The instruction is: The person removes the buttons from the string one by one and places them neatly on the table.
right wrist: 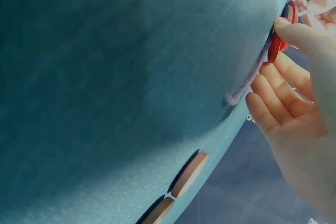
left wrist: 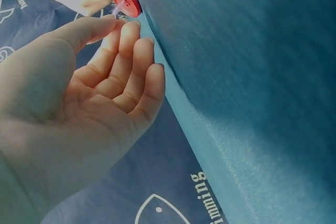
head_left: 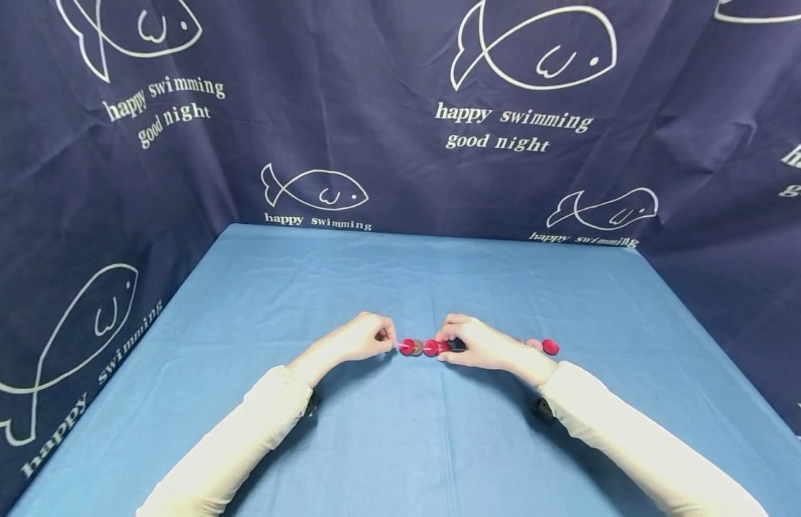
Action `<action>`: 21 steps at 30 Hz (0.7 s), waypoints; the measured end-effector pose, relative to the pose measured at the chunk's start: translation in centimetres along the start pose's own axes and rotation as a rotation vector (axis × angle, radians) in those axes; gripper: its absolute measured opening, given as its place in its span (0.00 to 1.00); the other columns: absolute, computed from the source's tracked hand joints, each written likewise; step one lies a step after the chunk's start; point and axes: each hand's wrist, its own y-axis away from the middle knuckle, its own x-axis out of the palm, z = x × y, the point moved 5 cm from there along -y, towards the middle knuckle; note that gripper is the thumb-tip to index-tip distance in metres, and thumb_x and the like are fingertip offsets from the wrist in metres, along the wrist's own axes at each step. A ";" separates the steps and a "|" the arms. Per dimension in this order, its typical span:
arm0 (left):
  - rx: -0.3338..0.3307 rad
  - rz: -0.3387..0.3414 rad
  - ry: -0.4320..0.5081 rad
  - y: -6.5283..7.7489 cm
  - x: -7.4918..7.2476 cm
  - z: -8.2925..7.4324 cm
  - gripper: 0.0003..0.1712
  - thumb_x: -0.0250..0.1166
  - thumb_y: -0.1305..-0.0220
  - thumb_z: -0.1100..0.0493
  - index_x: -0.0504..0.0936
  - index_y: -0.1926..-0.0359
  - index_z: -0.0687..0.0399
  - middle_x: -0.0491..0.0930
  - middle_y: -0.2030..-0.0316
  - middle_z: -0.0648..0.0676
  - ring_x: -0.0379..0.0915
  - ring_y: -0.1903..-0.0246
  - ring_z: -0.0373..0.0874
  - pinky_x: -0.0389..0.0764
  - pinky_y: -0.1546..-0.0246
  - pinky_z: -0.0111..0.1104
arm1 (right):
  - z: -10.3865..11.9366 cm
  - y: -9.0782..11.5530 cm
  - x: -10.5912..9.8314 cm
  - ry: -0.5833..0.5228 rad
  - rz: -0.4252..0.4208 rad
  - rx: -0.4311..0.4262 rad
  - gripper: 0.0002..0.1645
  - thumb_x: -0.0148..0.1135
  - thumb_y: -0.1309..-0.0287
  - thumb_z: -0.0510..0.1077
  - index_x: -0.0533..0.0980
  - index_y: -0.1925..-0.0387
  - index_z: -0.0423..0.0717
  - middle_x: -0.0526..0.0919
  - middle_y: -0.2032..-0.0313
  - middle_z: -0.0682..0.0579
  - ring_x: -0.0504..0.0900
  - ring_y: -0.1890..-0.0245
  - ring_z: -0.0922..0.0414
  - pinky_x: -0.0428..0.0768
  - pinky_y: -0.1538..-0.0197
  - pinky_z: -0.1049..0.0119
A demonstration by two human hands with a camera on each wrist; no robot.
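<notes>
My left hand [head_left: 363,336] pinches the end of a thin, fuzzy, pale purple stem [left wrist: 116,10], like a pipe cleaner, between thumb and index finger. Strung on it near those fingertips are a red button [head_left: 406,347] and a brown button [head_left: 417,348]. Farther right along the stem sits another red button [head_left: 430,347]. My right hand [head_left: 475,345] holds one more red button [right wrist: 274,47] between thumb and fingers, beside that one. In the right wrist view the stem's free tail [right wrist: 245,86] lies on the cloth, below the right fingers.
Right of the right hand, partly behind the wrist, lie a loose pink button [head_left: 534,345] and a red button [head_left: 551,347]. A blue cloth [head_left: 387,438] covers the table. Dark blue curtains [head_left: 387,108] with white fish prints stand behind and at both sides.
</notes>
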 end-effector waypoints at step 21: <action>0.013 0.000 0.005 0.1 -0.1 0.1 0.04 0.60 0.43 0.65 0.79 0.73 0.55 0.79 0.78 0.48 0.68 0.80 0.30 0.71 0.73 0.23 | -0.5 0.4 -1.0 0.023 -0.037 -0.032 0.10 0.67 0.51 0.41 0.80 0.64 0.45 0.75 0.69 0.52 0.74 0.68 0.54 0.72 0.61 0.68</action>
